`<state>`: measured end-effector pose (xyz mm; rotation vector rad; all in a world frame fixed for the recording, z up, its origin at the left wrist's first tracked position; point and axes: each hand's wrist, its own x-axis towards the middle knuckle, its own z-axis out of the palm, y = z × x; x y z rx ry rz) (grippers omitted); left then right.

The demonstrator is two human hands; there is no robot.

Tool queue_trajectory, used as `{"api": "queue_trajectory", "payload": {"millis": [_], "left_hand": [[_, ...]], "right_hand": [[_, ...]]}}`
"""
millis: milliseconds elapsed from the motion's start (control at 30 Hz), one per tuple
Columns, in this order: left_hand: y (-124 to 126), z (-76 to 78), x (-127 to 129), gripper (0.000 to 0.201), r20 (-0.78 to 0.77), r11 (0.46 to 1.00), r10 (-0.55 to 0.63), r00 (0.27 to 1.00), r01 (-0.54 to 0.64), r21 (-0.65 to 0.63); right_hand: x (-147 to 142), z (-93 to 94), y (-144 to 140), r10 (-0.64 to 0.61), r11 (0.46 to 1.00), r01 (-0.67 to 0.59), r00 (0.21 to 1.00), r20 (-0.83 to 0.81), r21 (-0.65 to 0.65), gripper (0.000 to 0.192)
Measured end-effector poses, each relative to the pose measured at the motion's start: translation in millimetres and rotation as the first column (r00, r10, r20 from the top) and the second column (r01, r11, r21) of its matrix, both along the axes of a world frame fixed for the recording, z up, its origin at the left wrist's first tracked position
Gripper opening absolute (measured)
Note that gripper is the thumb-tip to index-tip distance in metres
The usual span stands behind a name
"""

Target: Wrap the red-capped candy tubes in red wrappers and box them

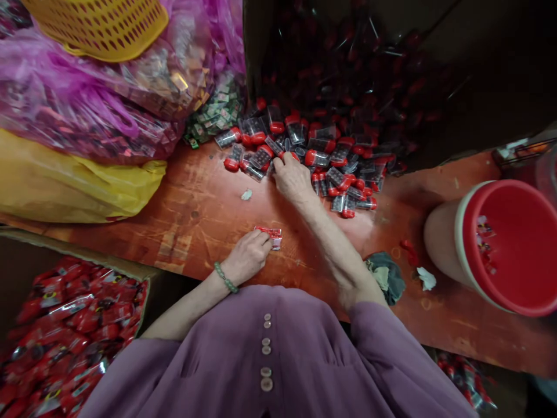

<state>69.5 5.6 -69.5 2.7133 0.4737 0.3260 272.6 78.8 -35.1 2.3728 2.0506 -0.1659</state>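
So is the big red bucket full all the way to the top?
No, the red bucket lies tipped toward the person on the wooden table, and only a few small pieces sit inside it.

Purple buttoned top [278, 360], green bead bracelet [225, 278]

Worn wooden table [204, 215], red-capped vials [313, 157], red bucket [500, 244], rag [385, 276]

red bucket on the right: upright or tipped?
Tipped. The red bucket lies on its side on the table, mouth facing the camera; a few small red pieces sit inside, otherwise nearly empty.
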Motion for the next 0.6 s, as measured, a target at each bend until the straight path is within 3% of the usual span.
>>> {"api": "queue_trajectory", "payload": {"millis": [133,267,333,367,433,500,600], "left_hand": [[1.7,0.2,2.3,0.024,0.021,0.999,0.04,0.999,-0.04,0.011],[0.9,4.0,3.3,0.019,0.018,0.997,0.077,0.997,-0.077,0.003],[-0.2,7.5,3.9,0.018,-0.004,0.997,0.077,0.997,-0.077,-0.014],[-0.6,8.9,4.3,0.019,-0.021,0.997,0.077,0.997,-0.078,-0.018],[-1.1,10.0,5.4,0.02,-0.048,0.996,0.082,0.996,-0.083,-0.017],[-0.5,8.2,6.3,0.021,-0.045,0.996,0.09,0.995,-0.091,-0.021],[2.2,2.3,6.4,0.023,0.029,0.992,0.119,0.993,-0.117,-0.054]], "right_hand": [[9.9,2.0,-9.6,0.006,1.0,-0.006,1.0,-0.023,-0.013,0.037],[30.6,-1.3,-30.8,0.03,0.989,0.018,0.95,-0.311,0.148,0.045],[39.4,-9.1,-48.4,0.047,0.966,0.102,0.835,-0.548,0.238,0.042],[42.0,-14.4,-58.5,0.018,0.96,0.173,0.742,-0.67,0.218,0.039],[42.7,-26.0,-79.5,-0.065,0.956,0.279,0.493,-0.867,0.088,0.038],[38.0,-36.4,-99.0,-0.108,0.947,0.322,0.293,-0.95,-0.008,0.038],[25.7,-45.7,-121.5,-0.097,0.921,0.389,0.206,-0.974,-0.01,0.032]]}}
